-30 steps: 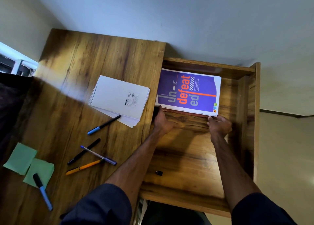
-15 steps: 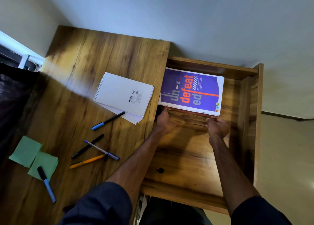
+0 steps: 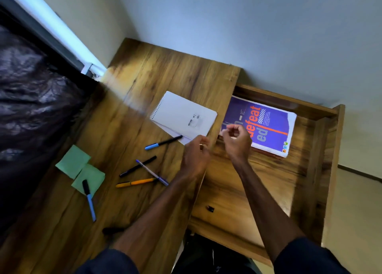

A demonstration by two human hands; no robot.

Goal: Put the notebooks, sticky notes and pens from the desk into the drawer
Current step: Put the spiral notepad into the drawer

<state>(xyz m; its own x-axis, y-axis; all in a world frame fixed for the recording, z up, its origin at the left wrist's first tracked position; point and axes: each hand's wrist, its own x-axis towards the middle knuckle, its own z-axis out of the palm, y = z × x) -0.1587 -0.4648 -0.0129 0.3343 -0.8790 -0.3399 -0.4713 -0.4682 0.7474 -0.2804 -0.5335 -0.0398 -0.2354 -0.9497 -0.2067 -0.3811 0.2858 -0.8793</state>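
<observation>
Now I have let go of the purple notebook (image 3: 266, 126): half a second ago both my hands pressed its near edge, and now it lies alone at the far end of the open drawer (image 3: 316, 170). My left hand (image 3: 194, 155) is loosely open with nothing in it, above the desk (image 3: 165, 71) edge just beside the white spiral notebook (image 3: 182, 116). My right hand (image 3: 237, 141) is half curled and holds nothing, over the drawer's left side. So one notebook is done, I think. On the desk remain the white one, two green sticky notes (image 3: 73, 162), and the pens, such as the orange pen (image 3: 136, 183).
</observation>
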